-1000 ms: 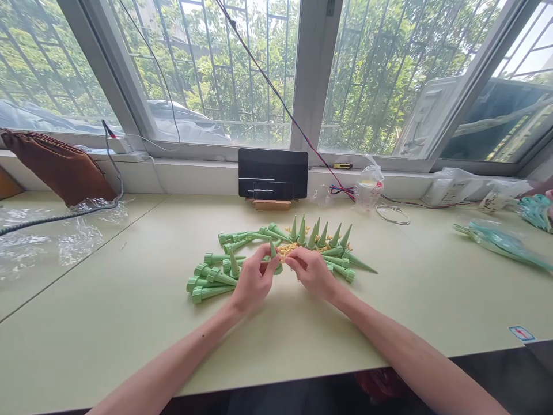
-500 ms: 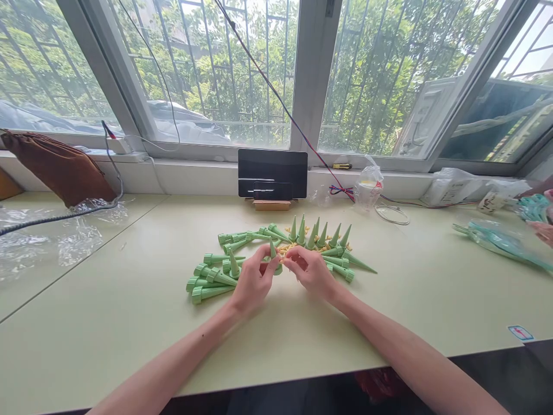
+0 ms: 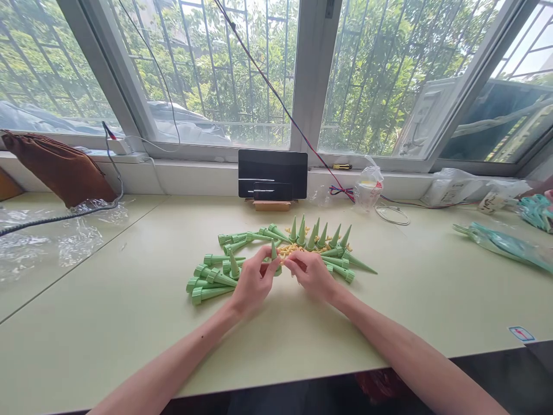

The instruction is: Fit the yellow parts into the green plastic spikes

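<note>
Nothing is legible: the red-and-blue sticker (image 3: pixel 521 334) by the edge of the table (image 3: pixel 440 288) and dark print (image 3: pixel 491 201) on a white plastic bag (image 3: pixel 506 189) are too small to read.

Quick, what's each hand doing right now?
Left hand: closed, holding a green spike.
Right hand: closed, fingertips pinched, seemingly on a yellow piece beside the spike.

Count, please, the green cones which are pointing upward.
8 visible: a cone in the left hand, another cone to its left, and six cones beyond the right hand. Others may be hidden.
</note>
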Tool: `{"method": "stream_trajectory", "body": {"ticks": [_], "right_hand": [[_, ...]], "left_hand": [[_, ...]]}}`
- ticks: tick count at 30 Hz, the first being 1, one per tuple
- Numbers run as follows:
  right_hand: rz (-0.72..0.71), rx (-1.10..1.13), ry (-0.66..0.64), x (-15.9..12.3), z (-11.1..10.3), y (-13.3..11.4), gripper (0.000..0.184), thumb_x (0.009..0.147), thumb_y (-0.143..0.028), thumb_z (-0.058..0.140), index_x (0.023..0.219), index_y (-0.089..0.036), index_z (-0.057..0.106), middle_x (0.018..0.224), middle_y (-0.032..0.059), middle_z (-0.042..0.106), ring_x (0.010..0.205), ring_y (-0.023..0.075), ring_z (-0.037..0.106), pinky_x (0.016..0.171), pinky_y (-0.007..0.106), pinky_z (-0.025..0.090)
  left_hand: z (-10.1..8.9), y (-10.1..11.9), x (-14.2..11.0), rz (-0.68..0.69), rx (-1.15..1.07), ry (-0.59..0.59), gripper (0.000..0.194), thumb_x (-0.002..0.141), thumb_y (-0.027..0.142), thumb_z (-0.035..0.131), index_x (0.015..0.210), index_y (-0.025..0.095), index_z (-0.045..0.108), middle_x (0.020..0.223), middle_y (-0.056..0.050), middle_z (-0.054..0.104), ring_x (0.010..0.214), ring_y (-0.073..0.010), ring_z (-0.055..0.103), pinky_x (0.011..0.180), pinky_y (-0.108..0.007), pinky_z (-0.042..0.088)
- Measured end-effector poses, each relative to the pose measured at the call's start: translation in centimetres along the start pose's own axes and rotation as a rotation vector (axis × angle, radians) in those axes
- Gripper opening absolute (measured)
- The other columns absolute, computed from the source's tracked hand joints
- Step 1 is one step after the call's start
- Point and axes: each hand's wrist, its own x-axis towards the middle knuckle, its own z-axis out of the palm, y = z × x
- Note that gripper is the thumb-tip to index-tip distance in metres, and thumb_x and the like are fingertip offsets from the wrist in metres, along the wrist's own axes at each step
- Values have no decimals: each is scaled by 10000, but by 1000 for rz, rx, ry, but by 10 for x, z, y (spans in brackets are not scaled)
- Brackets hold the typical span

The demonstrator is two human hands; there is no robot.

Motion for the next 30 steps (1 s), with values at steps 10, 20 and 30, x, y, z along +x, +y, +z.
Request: {"method": "stream_trajectory", "body": {"ticks": [10,20,30], "right_hand": [[-14,39,30,-1,0,-3,186,944,-368,566,954,-191,623,683,-4,595,551,126,473,534,256,389],[-28,-2,-9,0,1,3,274,978,-346,509,778,-186,608,616,-12,590,497,108,445,523,250,374],[-36,13,38,0,1,-1,214,957,-363,552,933,-182,663,735,23,645,589,134,509,563,258,418]], "left_hand": [[0,2,0,-8,39,23,147,960,336,497,951,195,540,846,2,596,486,-63,466,452,-216,283],[0,-1,0,-8,45,19,151,955,332,499,977,195,556,825,-5,604,508,-90,525,450,-221,293],[0,-2,1,-21,68,27,148,957,333,496,980,200,556,854,-9,624,522,-97,551,459,-222,304]]}}
